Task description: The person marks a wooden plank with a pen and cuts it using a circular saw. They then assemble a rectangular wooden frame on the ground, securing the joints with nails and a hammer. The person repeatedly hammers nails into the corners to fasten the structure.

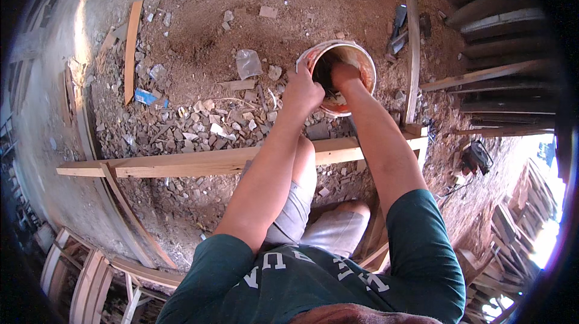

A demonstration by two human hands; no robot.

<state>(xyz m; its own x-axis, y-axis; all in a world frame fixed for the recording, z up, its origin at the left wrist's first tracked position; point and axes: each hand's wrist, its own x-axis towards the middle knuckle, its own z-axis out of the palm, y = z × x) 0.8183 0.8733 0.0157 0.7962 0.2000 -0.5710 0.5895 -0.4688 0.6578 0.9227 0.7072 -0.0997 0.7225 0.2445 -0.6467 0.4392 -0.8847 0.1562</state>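
A white round bucket (365, 61) with reddish stains inside tilts on the rubble ground in front of me, its mouth facing me. My left hand (303, 92) is closed over the bucket's left rim, thumb toward the mouth. Into the opening reaches my right hand (347, 75), down to about the wrist. Its fingers are lost in the dark interior, so whatever it touches in there cannot be made out.
A long wooden beam (181, 164) crosses between me and the bucket, over broken stones. Another plank (412, 52) lies right of the bucket. Left are an orange-brown board (132, 52) and a clear plastic bag (248, 63). Stacked boards (503, 52) stand far right, beside a dark power tool (477, 157).
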